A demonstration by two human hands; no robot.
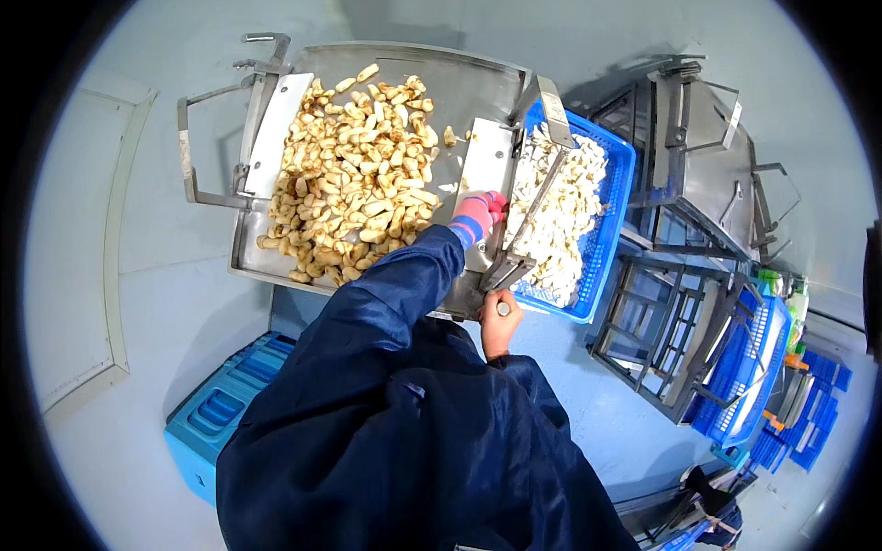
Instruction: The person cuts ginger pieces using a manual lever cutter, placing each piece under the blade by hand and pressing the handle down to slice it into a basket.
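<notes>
My left hand (477,215), in a pink and blue striped glove, rests at a white cutting board (488,162) beside a hinged metal blade; what its fingers hold is hidden. With my bare right hand (499,318) I grip the round-ended handle (504,308) of that cutter at the steel table's near edge. A large heap of pale, brown-tipped pieces, apparently mushroom stems (358,165), covers the steel table (475,79) to the left. Beyond the blade, white cut slices (551,206) fill a blue plastic basket (617,227).
A second cutter with a bent handle (186,148) and white board (279,134) is mounted on the table's left side. A blue plastic box (220,413) stands on the floor at lower left. Metal frames (661,330) and another blue basket (747,372) are at right.
</notes>
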